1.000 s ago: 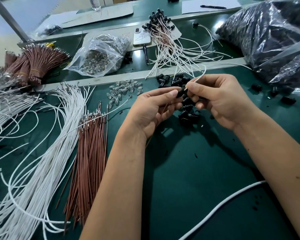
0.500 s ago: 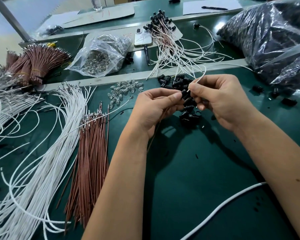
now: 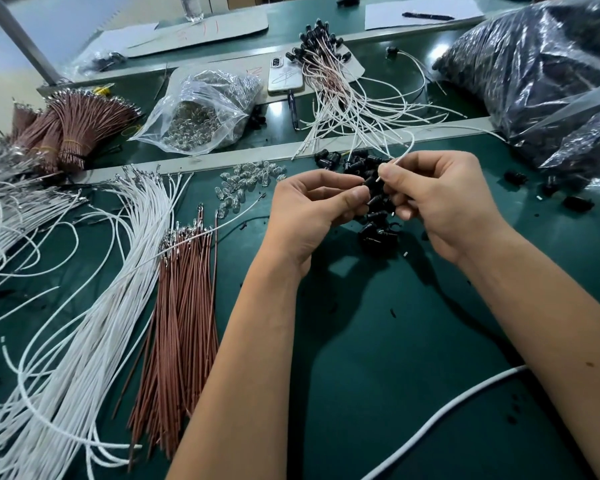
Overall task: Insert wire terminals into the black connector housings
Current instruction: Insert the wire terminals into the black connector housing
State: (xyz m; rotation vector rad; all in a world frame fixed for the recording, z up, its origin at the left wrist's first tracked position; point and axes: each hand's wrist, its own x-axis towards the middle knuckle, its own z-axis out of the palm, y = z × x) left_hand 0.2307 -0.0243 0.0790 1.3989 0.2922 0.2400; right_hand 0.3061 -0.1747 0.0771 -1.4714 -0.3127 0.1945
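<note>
Since one second ago both hands stay almost in the same place above the green tabletop point(image 3: 413, 358); only the white wire point(image 3: 407, 148) rises a little steeper from the right hand. Left hand point(image 3: 312, 216) pinches a black connector housing point(image 3: 373, 183) between thumb and fingertips, so its grip is closed on the housing. Right hand point(image 3: 444, 199) pinches the white wire near its end, and this end touches the top of the housing; how deep it goes in I cannot tell. Just behind and under the housing lies a pile of loose black housings point(image 3: 374, 233). Left of the housing lie small clear LEDs point(image 3: 246, 183), further left the bundle of brown wires point(image 3: 184, 306) and the white wires point(image 3: 94, 306). Behind the housing, finished assemblies point(image 3: 329, 81) lie near a phone point(image 3: 284, 77).
</note>
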